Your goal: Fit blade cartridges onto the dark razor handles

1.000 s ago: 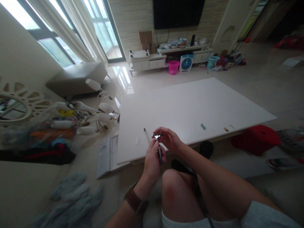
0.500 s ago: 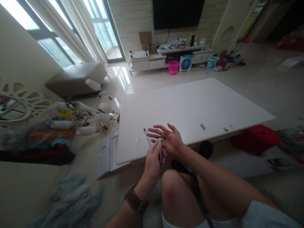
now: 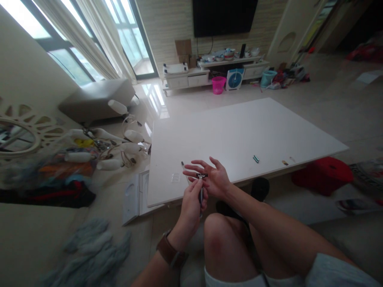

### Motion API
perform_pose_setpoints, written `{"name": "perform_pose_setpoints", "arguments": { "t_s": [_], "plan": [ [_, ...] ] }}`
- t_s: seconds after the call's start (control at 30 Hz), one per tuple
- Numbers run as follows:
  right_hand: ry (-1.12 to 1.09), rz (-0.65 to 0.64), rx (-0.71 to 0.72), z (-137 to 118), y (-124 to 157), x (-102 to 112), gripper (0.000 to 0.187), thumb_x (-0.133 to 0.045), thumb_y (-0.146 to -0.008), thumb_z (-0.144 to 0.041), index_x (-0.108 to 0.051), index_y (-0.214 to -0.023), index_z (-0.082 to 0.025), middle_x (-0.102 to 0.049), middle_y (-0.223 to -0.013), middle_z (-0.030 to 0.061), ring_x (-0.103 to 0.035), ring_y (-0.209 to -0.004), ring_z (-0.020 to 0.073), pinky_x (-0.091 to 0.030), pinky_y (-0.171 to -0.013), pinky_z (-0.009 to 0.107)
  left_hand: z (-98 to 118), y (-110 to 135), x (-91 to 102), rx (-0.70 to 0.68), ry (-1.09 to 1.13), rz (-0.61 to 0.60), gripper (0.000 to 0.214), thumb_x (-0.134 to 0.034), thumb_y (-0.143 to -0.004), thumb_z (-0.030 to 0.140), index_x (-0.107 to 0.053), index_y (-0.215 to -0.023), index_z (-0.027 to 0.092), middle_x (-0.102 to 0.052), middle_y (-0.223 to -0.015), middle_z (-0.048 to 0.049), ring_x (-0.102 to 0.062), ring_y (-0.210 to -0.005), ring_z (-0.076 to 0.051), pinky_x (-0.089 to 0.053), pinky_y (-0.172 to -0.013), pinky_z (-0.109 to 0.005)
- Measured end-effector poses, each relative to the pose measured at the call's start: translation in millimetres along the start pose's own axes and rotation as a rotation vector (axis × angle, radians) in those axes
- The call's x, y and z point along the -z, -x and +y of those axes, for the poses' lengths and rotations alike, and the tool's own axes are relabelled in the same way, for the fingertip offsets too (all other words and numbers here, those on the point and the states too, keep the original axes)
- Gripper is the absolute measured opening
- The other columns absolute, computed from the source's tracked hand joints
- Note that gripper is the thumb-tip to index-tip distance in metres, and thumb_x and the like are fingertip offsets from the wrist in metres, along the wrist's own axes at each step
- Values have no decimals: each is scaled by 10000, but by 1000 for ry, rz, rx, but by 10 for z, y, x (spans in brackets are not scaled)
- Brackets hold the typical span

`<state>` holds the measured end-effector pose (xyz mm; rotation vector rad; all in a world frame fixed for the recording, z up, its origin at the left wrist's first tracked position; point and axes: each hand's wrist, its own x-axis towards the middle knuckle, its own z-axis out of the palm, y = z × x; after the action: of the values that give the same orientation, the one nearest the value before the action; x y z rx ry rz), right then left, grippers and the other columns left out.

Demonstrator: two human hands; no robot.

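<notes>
My left hand point(image 3: 191, 205) is closed round the handle of a small razor-like tool point(image 3: 201, 180), its dark head pointing up. My right hand point(image 3: 211, 177) is spread open palm up just behind the tool's head, fingers apart, holding nothing. Both hands hover over the near edge of a white low table point(image 3: 239, 135). A thin pen-like stick point(image 3: 183, 166) lies on the table just left of my hands. A small green cylinder point(image 3: 255, 158) lies on the table to the right.
A chandelier with white lamps point(image 3: 119, 143) lies on the floor at the left. A red stool point(image 3: 323, 174) stands right of the table. My bare knee point(image 3: 221, 239) is below the hands. A TV cabinet point(image 3: 215, 71) and pink bucket point(image 3: 218, 84) are far back.
My right hand let go of the tool's head and opened flat, palm up. My left hand keeps the tool and has barely moved.
</notes>
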<state>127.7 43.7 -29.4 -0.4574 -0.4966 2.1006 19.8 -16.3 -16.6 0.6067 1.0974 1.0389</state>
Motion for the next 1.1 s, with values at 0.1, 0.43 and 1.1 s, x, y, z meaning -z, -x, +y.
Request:
{"name": "perform_pose_setpoints", "arguments": {
  "t_s": [0.1,0.43,1.1],
  "plan": [
    [6,13,-2,7,2,-4,484,-466,-894,-574,-662,-1076,-171,-679,-1251,140,-647,-1144,292,-494,-971,432,3,5,1,17,9,15,421,-703,-758,566,-571,-779,167,-515,-549,45,-350,-361,-46,-226,-327,-156],
    [-8,8,-6,7,-9,2,455,-463,-892,-534,-680,-1044,-165,-704,-1201,131,-673,-1083,274,-502,-946,396,-6,-2,5,-2,-11,6,386,-653,-811,532,-619,-880,154,-508,-560,49,-352,-373,-53,-238,-337,-164],
    [-36,49,-19,7,-1,-12,420,-436,-899,-464,-705,-950,-145,-742,-1084,132,-690,-1007,274,-500,-839,346,-18,-7,18,-18,17,-20,359,-614,-831,523,-585,-829,166,-513,-545,42,-365,-376,-63,-251,-340,-173]
  ]
}}
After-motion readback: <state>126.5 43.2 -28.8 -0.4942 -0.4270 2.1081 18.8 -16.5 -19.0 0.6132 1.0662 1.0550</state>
